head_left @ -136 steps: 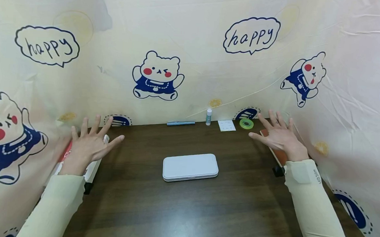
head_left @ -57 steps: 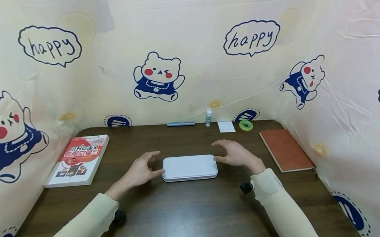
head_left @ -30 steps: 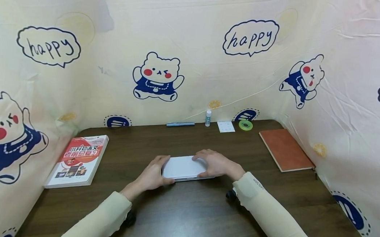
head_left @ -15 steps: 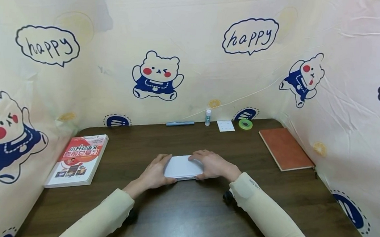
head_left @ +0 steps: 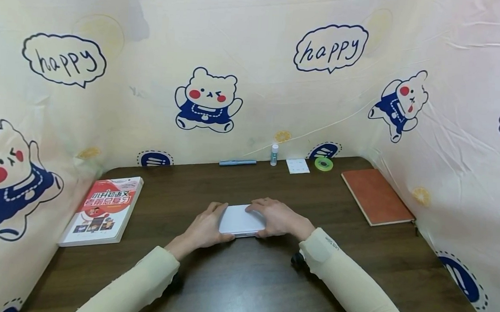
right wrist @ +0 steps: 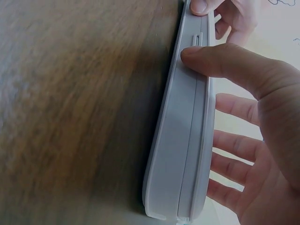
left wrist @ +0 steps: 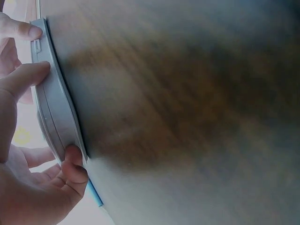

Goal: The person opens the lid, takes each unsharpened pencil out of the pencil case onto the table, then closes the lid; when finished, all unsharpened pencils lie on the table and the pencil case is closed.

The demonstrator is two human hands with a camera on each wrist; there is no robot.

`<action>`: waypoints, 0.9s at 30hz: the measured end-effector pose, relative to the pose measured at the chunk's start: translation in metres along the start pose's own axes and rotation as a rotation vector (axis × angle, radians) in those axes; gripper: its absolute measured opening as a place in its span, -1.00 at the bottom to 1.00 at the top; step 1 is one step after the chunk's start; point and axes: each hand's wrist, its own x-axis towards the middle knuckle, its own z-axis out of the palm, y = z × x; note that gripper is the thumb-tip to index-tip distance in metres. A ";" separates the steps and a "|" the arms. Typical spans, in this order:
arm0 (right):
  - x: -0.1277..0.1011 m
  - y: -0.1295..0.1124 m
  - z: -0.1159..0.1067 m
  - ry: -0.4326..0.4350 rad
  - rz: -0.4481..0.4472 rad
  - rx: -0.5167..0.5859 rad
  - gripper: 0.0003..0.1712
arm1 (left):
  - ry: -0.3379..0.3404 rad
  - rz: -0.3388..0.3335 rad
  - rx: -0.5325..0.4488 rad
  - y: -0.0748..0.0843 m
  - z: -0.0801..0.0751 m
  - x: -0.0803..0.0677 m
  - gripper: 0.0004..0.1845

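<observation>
Left hand (head_left: 206,227) and right hand (head_left: 278,219) are both engaged, each partly closed and gripping the white case (head_left: 238,218), with no gap between hand and object. Position: the case lies straight ahead of the person, between the hands, over the middle of the surface (head_left: 242,279); whether its underside is fully in contact cannot be told. Its long axis runs left to right, the right end slightly farther out. The left hand wraps the left end, thumb on the near side; the right hand covers the right end, thumb likewise on the near side and fingers toward the far one. Neither hand is nearer, as both touch. Governing relation, in the inspector's judgement: the two thumbs sit either side of the small latch (right wrist: 197,40), close to the seam (right wrist: 191,117) along the side facing the person. Farther out, well apart from the case, a thick book (head_left: 102,211) lies at left and a brown notebook (head_left: 376,197) at right. Along the far edge, left to right: blue pen (head_left: 237,163), upright small tube (head_left: 274,156), paper note (head_left: 297,166), green tape roll (head_left: 318,164). Behind hangs a printed cloth (head_left: 265,42).
</observation>
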 end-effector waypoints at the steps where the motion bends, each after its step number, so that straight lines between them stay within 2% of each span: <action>1: 0.000 0.000 0.000 0.000 -0.001 -0.003 -0.20 | -0.001 0.001 0.005 0.000 0.000 0.000 0.06; 15: 0.001 0.000 -0.001 -0.001 -0.042 -0.024 -0.25 | -0.012 0.020 0.036 0.001 0.001 0.001 0.06; 27: 0.002 0.002 -0.003 -0.014 -0.066 -0.037 -0.25 | 0.013 0.043 0.050 0.001 0.002 0.001 0.06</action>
